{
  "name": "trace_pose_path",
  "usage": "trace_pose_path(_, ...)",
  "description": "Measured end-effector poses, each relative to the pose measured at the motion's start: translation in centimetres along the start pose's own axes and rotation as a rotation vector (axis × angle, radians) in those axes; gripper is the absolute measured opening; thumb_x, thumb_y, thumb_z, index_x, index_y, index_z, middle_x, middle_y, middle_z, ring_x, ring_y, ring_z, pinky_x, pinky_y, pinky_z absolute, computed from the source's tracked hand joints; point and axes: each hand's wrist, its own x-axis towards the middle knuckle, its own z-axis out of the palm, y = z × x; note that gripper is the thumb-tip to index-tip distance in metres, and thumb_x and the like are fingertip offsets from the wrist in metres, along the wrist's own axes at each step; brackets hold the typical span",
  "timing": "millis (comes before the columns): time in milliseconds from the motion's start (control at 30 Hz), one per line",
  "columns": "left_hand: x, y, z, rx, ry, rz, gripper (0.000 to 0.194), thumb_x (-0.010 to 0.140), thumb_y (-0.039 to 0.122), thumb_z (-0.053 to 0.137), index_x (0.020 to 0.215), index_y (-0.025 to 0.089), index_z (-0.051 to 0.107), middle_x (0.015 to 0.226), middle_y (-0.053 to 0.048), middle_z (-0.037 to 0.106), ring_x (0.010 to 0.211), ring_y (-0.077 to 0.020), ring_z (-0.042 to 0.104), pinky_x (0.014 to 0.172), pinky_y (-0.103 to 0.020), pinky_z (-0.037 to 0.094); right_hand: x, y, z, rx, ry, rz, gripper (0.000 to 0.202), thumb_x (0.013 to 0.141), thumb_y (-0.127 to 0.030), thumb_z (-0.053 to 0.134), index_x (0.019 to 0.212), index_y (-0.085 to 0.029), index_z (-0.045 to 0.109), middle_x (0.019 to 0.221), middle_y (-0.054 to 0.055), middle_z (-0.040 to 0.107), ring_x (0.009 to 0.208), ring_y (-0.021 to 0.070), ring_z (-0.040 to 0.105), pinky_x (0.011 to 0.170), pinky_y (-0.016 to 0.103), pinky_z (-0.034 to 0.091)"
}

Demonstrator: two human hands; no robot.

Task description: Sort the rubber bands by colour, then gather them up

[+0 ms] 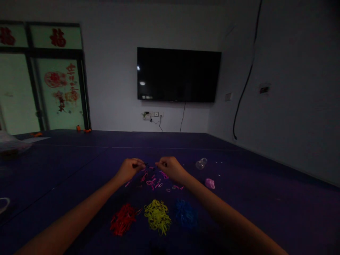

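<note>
Dim room; your two hands out over a dark purple table (87,159), apart, fingertips facing each other across a narrow gap. Your left hand (130,169): thumb and fingers drawn together at the tips, a small dark bit (147,165) right by them. Too dark to tell whether you pinch it or it lies behind. Your right hand (171,169): fingers curled, thumb and forefinger close together; cannot tell whether anything sits between them.

Pink bands (150,182) lie loose on the table, scattered below and between your hands, some partly beside your right wrist. Nearer to you, three heaps in a row: red bands (123,219) on the left, yellow bands (158,216) in the middle, blue bands (186,214) on the right, close by your right forearm.

Right of your right hand, a clear container (201,163), tilted or lying over; nearer to you, a pink lump (209,183), make-up unclear. Far left, a pale ring (4,204) cut by the view's edge. On the wall ahead, a dark television (179,75).
</note>
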Motion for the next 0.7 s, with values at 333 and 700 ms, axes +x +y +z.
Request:
trace_pose_path(333, -12.5, 9.9, 2.3, -0.098, -0.295, 0.011, 0.025, 0.067, 0.010, 0.050, 0.064, 0.026, 0.070, 0.071, 0.002, 0.069, 0.066, -0.0146, 0.063, 0.060, -0.024, 0.050, -15.4, -6.1, 3.2, 0.048, -0.276, -0.160, 0.014, 0.084, -0.023, 0.049, 0.077, -0.016, 0.059, 0.069, 0.003, 0.063, 0.056, 0.0103, 0.054, 0.051, 0.020, 0.037)
trace_pose_path(700, -15.7, 9.6, 2.8, -0.403, -0.233, -0.412, 0.012, 0.074, 0.025, 0.051, 0.072, 0.019, 0.062, 0.070, -0.001, 0.067, 0.063, -0.0142, 0.061, 0.054, -0.022, 0.047, -16.5, -7.1, 2.5, 0.222, -0.235, -0.196, 0.012, 0.083, -0.031, 0.056, 0.085, -0.020, 0.057, 0.086, 0.004, 0.063, 0.080, 0.0139, 0.059, 0.071, 0.027, 0.046)
